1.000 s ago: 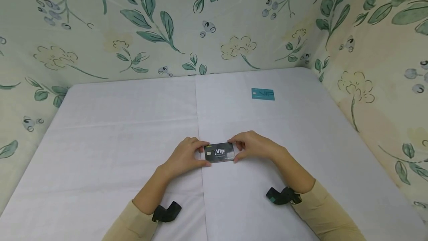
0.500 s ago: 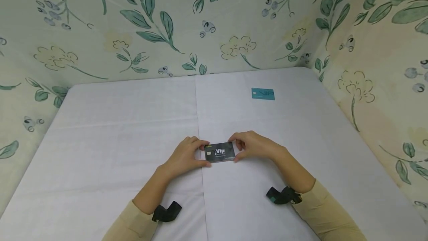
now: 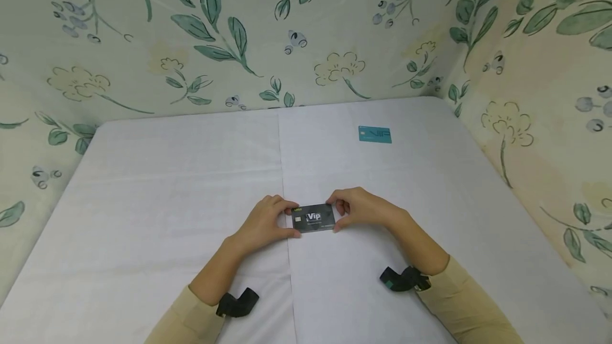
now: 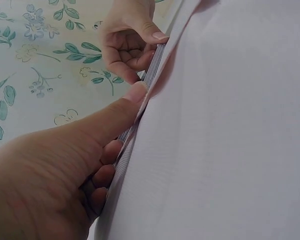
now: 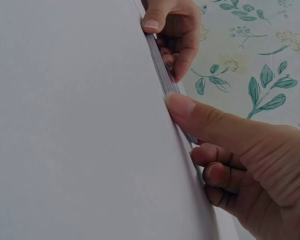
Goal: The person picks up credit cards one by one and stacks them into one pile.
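Observation:
A small stack of plastic cards (image 3: pixel 313 218) lies on the white cloth at the middle, its black top card printed "Vip" with a chip at the left. My left hand (image 3: pixel 265 224) grips the stack's left end between thumb and fingers. At the right end, my right hand (image 3: pixel 365 208) holds it the same way, thumb on the near edge and fingers on the far one. Both wrist views show the stack side-on, as several thin layers (image 5: pixel 160 62) lined up low against the cloth between the two thumbs.
A teal card (image 3: pixel 375 134) marked "VIP" lies alone toward the back right of the cloth-covered table (image 3: pixel 167 147). Behind and beside the table hang leaf-and-flower patterned walls (image 3: pixel 287 78). A black device (image 3: pixel 238 302) is strapped at each wrist.

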The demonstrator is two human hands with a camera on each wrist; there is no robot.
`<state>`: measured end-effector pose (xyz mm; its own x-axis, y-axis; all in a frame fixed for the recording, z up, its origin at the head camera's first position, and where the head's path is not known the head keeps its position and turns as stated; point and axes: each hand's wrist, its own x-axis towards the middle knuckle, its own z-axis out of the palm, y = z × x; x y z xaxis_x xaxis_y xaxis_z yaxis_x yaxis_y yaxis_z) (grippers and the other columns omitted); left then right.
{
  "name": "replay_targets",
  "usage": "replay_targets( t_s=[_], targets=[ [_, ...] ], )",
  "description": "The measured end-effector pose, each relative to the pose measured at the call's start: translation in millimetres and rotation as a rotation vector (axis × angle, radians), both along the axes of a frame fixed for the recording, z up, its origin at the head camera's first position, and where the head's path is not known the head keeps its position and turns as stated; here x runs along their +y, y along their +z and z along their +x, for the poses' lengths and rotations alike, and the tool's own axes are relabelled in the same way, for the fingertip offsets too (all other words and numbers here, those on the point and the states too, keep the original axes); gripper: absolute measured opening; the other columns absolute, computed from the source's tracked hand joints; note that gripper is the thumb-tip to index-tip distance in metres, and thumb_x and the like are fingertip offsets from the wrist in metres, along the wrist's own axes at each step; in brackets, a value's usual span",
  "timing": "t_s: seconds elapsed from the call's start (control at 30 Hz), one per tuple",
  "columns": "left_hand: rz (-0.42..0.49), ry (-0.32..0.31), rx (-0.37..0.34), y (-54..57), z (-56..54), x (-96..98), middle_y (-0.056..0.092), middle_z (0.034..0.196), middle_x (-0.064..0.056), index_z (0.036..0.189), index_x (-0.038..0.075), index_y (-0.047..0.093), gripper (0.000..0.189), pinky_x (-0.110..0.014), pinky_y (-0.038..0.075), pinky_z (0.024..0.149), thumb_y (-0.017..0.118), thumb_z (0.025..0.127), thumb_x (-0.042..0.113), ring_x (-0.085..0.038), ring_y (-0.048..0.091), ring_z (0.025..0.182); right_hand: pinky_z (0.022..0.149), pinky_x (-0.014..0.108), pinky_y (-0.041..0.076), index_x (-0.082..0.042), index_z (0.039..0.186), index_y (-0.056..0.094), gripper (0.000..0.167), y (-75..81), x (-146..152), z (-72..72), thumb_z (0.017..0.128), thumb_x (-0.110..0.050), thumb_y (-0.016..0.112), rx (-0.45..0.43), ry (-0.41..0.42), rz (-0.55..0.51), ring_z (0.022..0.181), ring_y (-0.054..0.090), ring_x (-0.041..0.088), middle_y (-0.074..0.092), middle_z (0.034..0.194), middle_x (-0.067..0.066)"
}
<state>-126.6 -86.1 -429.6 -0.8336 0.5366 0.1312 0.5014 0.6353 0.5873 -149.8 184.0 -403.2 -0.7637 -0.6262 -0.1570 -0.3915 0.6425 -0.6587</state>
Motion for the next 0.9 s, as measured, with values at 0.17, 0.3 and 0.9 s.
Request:
replay_targets(
  t_s=[0.17, 0.3, 0.9],
  targets=[
    [0.014, 0.006, -0.022, -4.9, -0.2, -1.9, 0.055, 0.091, 0.008, 0.121, 0.013, 0.062, 0.067, -0.033, 0.04, 0.082, 0.084, 0.065, 0.04, -0.013, 0.046, 0.088, 0.06, 0.021, 0.041, -0.005, 0.111, 0.062, 0.054, -1.4, 0.6, 2.0, 0.066, -0.025, 0.086, -0.02, 0.004, -0.031, 0.067, 0.047, 0.011, 0.055, 0.075, -0.002],
    [0.058, 0.017, -0.074, -8.1, 0.7, -4.5, 0.055, 0.093, 0.009, 0.125, 0.008, 0.059, 0.074, -0.033, 0.041, 0.084, 0.085, 0.063, 0.039, -0.012, 0.047, 0.09, 0.06, 0.021, 0.04, -0.006, 0.112, 0.062, 0.057, -3.5, 2.2, 2.8, 0.065, -0.028, 0.086, -0.017, 0.006, -0.047, 0.068, 0.047, 0.01, 0.054, 0.075, -0.003],
    [0.097, -0.001, 0.007, -9.4, -2.5, -2.8, 0.052, 0.086, 0.009, 0.113, 0.013, 0.066, 0.06, -0.03, 0.04, 0.076, 0.087, 0.061, 0.036, -0.012, 0.044, 0.084, 0.059, 0.022, 0.04, -0.009, 0.109, 0.062, 0.052, -6.5, 6.8, -1.9, 0.067, -0.027, 0.086, -0.005, 0.0, -0.065, 0.066, 0.046, 0.009, 0.054, 0.076, -0.003]
  ],
)
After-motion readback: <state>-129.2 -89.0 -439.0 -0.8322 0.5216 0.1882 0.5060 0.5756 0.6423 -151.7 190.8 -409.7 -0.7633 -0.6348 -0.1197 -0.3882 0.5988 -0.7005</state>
